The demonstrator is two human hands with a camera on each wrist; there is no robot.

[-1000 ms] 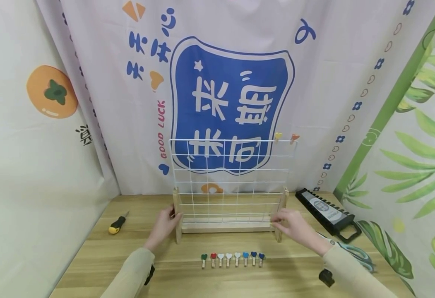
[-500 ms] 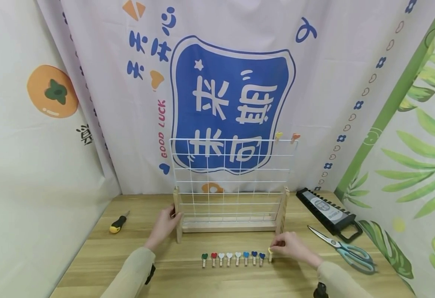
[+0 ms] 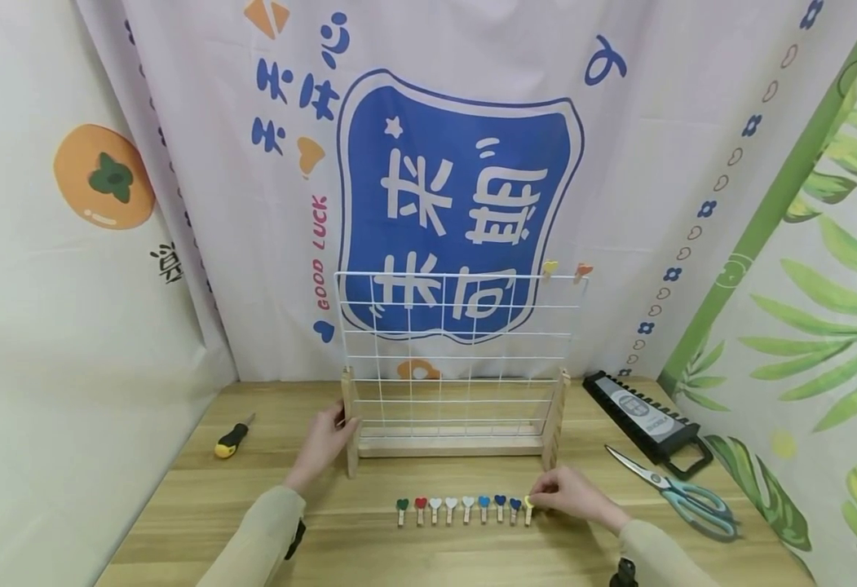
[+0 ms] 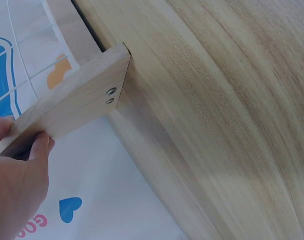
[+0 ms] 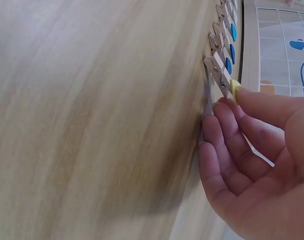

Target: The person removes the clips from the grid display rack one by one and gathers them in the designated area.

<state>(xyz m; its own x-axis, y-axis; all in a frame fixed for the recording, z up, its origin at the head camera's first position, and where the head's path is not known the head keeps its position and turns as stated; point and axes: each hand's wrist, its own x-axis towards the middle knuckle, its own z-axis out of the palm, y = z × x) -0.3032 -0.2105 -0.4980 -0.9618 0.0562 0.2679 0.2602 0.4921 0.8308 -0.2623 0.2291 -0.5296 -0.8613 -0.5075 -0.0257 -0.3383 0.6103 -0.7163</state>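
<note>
My right hand pinches a small wooden clothespin with a yellow heart between thumb and fingers. It is at the right end of a row of heart clothespins in green, red, white and blue on the table. Farther left, my left hand grips the left wooden upright of a stand, thumb and fingers on either side of it. The stand carries a white wire grid. Clipped on the grid's top right are a yellow heart clothespin and an orange heart clothespin.
A yellow and black screwdriver lies at the table's left. On the right are scissors with light blue handles and a long black toothed holder. A printed curtain hangs behind the stand.
My right hand has come from the stand's lower right down to the row, bringing the yellow clothespin next to the last blue one. The left hand has stayed on the upright.
</note>
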